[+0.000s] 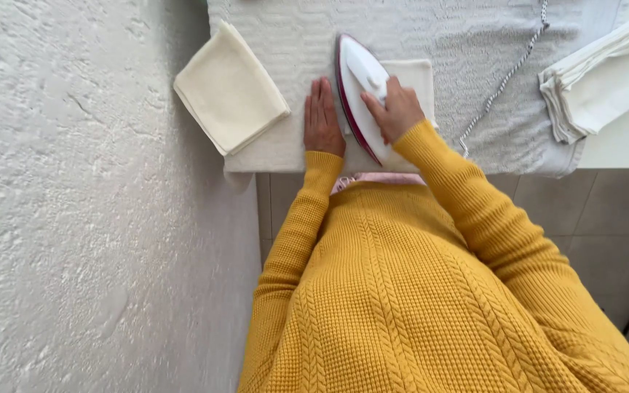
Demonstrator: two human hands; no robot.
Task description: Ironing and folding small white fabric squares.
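Right hand (pixel 397 110) clenched on the handle of the iron (pixel 358 91), long axis running from lower centre up to a tip at upper centre, over a cream cloth (pixel 415 73). Left hand (pixel 322 118) released, flat on the towel (pixel 467 44) covering the table (pixel 624 149), just left of the iron and the nearer. Folded cloth (pixel 228 87) at upper left, cord (pixel 505 80) and stacked cloths (pixel 602 76) at upper right, well clear.

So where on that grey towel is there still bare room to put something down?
The widest free patch of grey towel lies beyond the iron, between it and its cord. A narrower strip lies between the folded cream cloth and the left hand. The near edge is crowded: left hand, iron under the right hand, and the cloth being pressed.
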